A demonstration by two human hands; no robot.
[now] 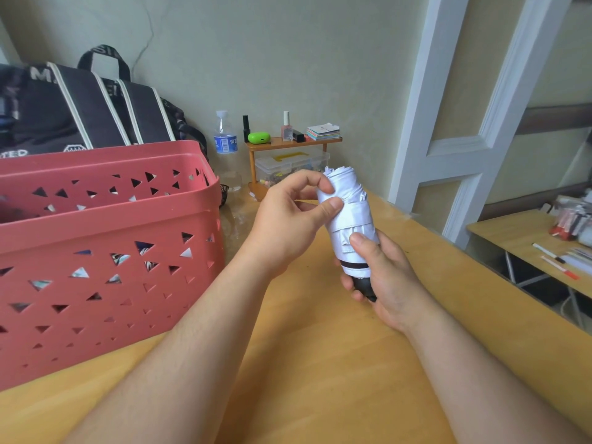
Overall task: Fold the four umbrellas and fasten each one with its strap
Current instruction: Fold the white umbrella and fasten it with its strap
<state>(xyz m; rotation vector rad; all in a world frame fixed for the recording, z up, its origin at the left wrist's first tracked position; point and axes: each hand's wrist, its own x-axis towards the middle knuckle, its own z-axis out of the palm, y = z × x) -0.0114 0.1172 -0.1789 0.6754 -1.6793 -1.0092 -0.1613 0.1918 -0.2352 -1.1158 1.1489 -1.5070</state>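
Wooden table [320,379] fills the lower view, both forearms reaching in over it. Big red basket [105,261] w/ triangle cut-outs sits on the table's left side; bits of patterned fabric show thru the holes, can't tell what. Behind it, a dark striped bag [89,110] against the wall. At center, held above the table just right of the basket, is a white umbrella [349,219], folded into a compact roll, tilted w/ its top end up and away, black handle at the bottom. Right hand [387,283] grips the handle end, fingers curled round it, thumb pressed on the lower fabric. Left hand [288,219] pinches the upper part of the roll, thumb + forefinger on the fabric right at the white strap [352,216], which wraps across the middle of the roll; can't tell if it's fastened. Further back near the wall: water bottle [226,145], small wooden shelf [288,144] w/ a green case [259,137] and little bottles on it.
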